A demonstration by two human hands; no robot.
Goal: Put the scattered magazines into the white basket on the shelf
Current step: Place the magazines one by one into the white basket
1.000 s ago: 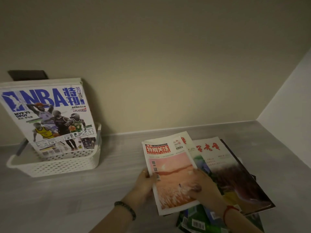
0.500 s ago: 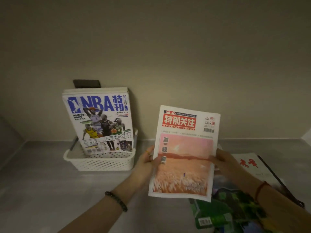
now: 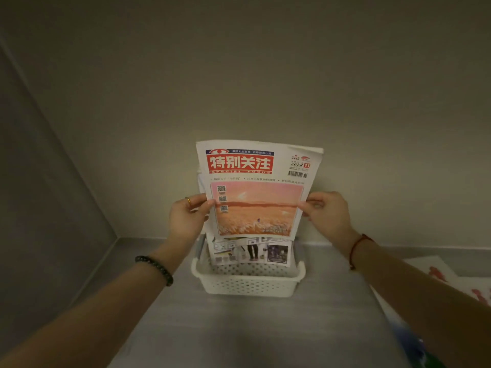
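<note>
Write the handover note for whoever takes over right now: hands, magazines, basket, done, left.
Left hand: grips the left edge of the red-titled magazine.
Right hand: grips its right edge.
The magazine is upright above the white basket, its lower edge not yet inside.
Done: a basketball magazine already stands in the basket, behind the held one.
Left: lower this one in, then fetch the loose magazines lying on the shelf at the right edge of view.

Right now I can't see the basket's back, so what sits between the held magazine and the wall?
Head view: another magazine stands in the basket, behind the held magazine.
</note>
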